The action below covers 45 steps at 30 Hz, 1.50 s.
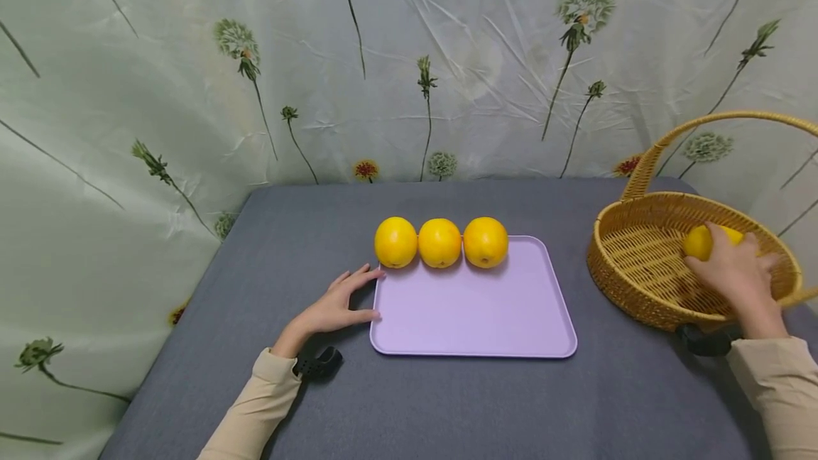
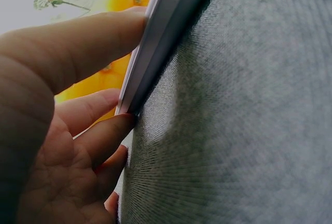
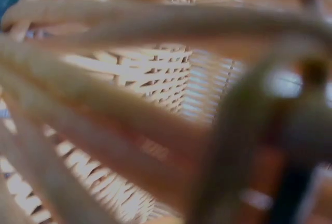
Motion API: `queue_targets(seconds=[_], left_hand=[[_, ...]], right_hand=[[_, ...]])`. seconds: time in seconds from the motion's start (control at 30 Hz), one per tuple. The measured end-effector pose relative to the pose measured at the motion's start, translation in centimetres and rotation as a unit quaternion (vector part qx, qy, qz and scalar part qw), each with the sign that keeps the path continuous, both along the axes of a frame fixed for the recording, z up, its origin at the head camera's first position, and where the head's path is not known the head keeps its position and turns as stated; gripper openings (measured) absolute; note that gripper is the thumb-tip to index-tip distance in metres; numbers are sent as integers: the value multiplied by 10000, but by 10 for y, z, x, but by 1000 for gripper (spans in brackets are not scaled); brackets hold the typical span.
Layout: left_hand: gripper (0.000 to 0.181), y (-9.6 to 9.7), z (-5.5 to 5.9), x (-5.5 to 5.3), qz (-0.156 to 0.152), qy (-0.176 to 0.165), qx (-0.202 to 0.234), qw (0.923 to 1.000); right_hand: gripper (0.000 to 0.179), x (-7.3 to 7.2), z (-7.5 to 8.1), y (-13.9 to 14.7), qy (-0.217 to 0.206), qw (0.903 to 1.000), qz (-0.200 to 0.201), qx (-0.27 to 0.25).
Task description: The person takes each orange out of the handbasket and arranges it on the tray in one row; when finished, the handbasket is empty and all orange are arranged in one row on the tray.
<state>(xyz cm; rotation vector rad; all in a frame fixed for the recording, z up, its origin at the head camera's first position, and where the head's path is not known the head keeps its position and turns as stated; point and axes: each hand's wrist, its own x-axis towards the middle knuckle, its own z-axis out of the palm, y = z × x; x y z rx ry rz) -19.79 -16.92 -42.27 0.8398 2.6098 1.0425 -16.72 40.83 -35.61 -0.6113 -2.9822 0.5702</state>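
Note:
A lilac tray [image 1: 473, 311] lies on the table, with an orange [image 1: 396, 243], a second orange [image 1: 439, 243] and a third orange [image 1: 486, 243] in a row along its far side. My left hand [image 1: 335, 307] touches the tray's left edge with thumb and fingers spread; the left wrist view shows the fingertips against the tray rim [image 2: 148, 42]. On the right, my right hand [image 1: 735, 265] reaches into a wicker basket [image 1: 623, 286] and grips a yellow-orange fruit [image 1: 699, 243], apparently another orange, partly hidden by the fingers. Blurred basket weave [image 3: 161, 79] fills the right wrist view, hiding the fingers.
The basket's tall handle [image 1: 722, 118] arches over it. A grey cloth [image 1: 447, 410] covers the table. Behind hangs a pale curtain [image 1: 498, 91] printed with dandelions, meeting the table's far edge.

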Motion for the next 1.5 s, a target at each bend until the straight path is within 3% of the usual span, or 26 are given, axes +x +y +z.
queue_targets(seconds=[0.23, 0.43, 0.63, 1.0, 1.27, 1.5], left_hand=[[70, 0, 3, 0, 12, -4, 30, 10000], [71, 1, 3, 1, 24, -67, -15, 10000], [72, 1, 2, 1, 18, -48, 13, 10000], [71, 1, 1, 1, 15, -19, 39, 10000], [71, 1, 2, 1, 13, -60, 17, 10000], [71, 1, 2, 1, -10, -40, 27, 10000]], right_hand=[[68, 3, 2, 3, 406, 9990, -155, 41], [63, 3, -1, 3, 719, 9967, -238, -285], [58, 4, -9, 11, 977, 9928, 360, -593], [51, 6, -9, 9, 1008, 9937, 328, -364], [73, 2, -10, 7, 1034, 9936, 358, 261], [69, 3, -13, 9, 1083, 9909, 608, 521]])
